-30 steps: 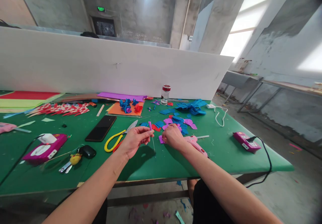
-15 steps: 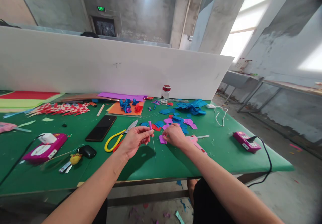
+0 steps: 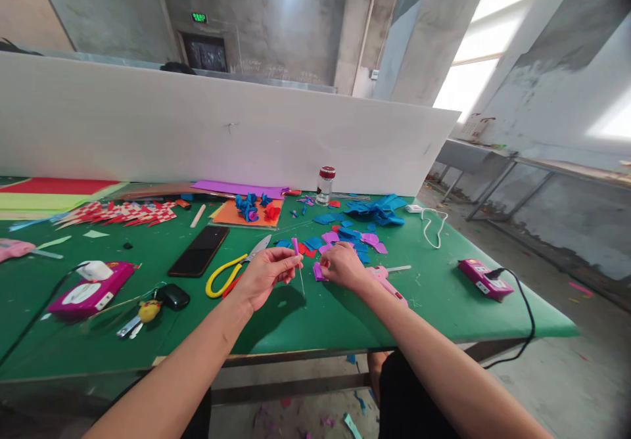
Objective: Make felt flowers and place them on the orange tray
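Green felt-covered table, head view, with craft clutter and both of the person's arms reaching in from below.

Left hand: raised just above the table, palm turned up, fingertips pinched shut on a thin stick whose top end carries a small roll of purple paper; the stick stands nearly upright, lower end pointing down at the table.

Right hand: knuckles up, low over the table just right of the stick, fingers curled down onto a purple paper piece that lies on the table; whether the piece is lifted or only pressed cannot be told.

Just beyond the right hand: loose blue and purple paper scraps.
Under the right wrist: pink glue gun, lying flat.
Left of the left hand: yellow-handled scissors, then a black phone face up.
Far side of the table: orange sheet carrying small blue and red paper flowers; glass jar with a red lid, upright.
Right edge: pink box with a black cable.
Back: white board standing along the table.
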### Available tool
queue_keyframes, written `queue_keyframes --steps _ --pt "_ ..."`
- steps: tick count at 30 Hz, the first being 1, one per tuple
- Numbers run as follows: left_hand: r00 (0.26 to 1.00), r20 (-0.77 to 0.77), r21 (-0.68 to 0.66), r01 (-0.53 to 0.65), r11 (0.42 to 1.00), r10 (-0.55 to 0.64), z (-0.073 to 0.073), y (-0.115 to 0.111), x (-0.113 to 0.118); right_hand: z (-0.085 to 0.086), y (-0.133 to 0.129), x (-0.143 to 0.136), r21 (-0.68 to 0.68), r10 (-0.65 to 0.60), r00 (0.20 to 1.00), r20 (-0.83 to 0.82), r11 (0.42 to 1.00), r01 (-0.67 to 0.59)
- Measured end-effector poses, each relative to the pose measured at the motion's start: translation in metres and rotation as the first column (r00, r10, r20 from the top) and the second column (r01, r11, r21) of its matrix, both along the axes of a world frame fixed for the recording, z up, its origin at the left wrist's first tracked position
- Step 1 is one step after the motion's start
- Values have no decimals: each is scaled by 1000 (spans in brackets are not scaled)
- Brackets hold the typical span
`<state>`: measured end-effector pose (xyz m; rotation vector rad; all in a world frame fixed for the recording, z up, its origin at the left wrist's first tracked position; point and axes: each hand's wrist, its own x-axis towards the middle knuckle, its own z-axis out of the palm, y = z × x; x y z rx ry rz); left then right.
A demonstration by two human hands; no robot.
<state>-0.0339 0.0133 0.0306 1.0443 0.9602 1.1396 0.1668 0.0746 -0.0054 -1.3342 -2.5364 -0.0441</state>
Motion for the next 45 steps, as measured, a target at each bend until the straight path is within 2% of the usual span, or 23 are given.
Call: queue_keyframes --steps 7,17,24,33,36,41,45 --pt "1000 -4 -1 -5 1000 5 -3 1 0 10 -2 12 -65 32 994 -107 997 -39" --pt "1000 -8 -9 4 1000 -4 -1 0 0 11 6 20 -39 8 996 -84 999 -12" --pt "1000 -13 -10 4 1000 -4 0 -1 1 17 14 20 -95 9 998 -57 995 -14" --pt "1000 -5 -15 24 1000 -24 -3 1 -2 27 30 23 -181 -32 993 -109 983 11" --pt "1000 0 11 24 1000 -24 -2 2 -4 31 19 22 -167 20 992 -128 985 -42" --pt "1000 17 67 -4 998 2 4 3 -9 24 -25 5 -126 222 970 -100 964 -233" --pt "1000 1 61 11 998 -11 3 4 -10 13 -46 -2 16 351 928 123 934 -356"
